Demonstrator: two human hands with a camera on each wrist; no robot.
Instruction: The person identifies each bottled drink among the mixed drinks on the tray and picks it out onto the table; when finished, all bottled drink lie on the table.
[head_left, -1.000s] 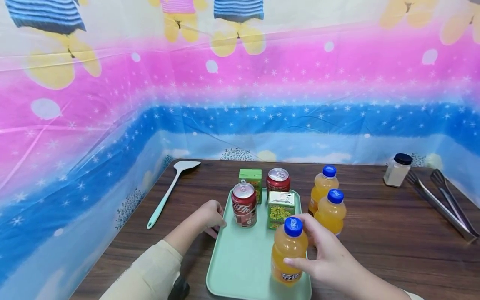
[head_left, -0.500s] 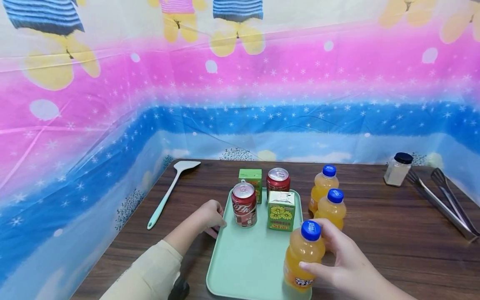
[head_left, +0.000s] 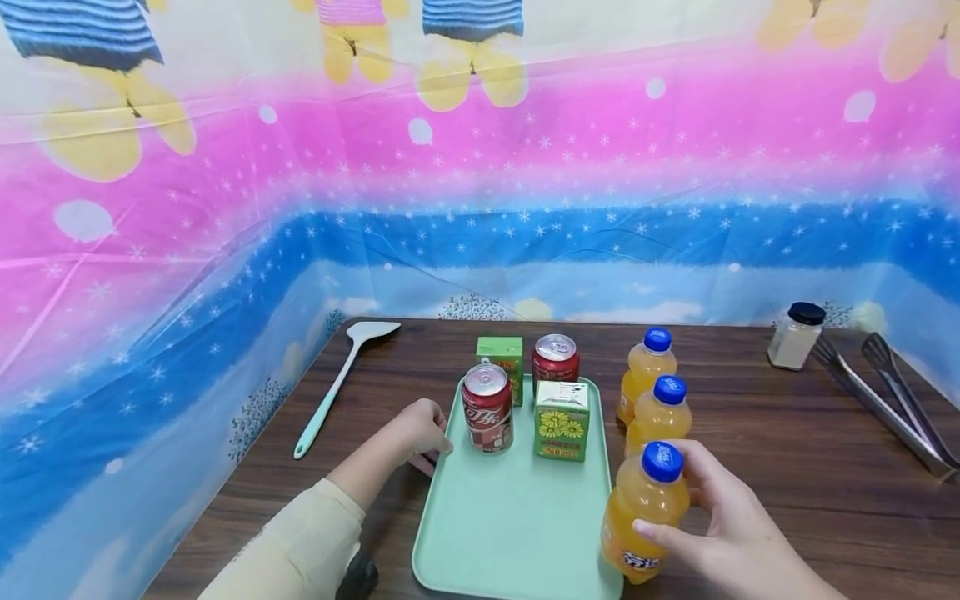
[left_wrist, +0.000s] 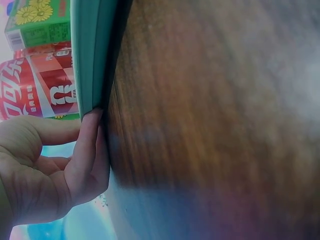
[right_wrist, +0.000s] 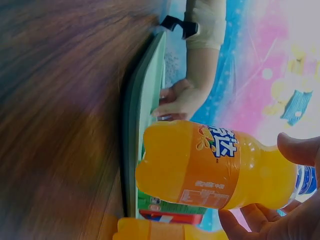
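Observation:
My right hand grips a bottle of orange soda with a blue cap, thumb on the near side. The bottle stands upright over the right rim of a pale green tray. In the right wrist view its orange label faces the camera. At the tray's left rim, my left hand pinches the edge; the left wrist view shows fingers against its underside. On the tray's far half stand a red soda can, a second red can, a green drink carton and another green carton behind.
Two more orange soda bottles, a far one and a nearer one, stand on the wooden table right of the tray. A spatula lies at left. A black-lidded jar and metal tongs are at far right.
My right hand has carried the orange soda bottle rightward, from above the tray to its right rim. My left hand stays at the left rim.

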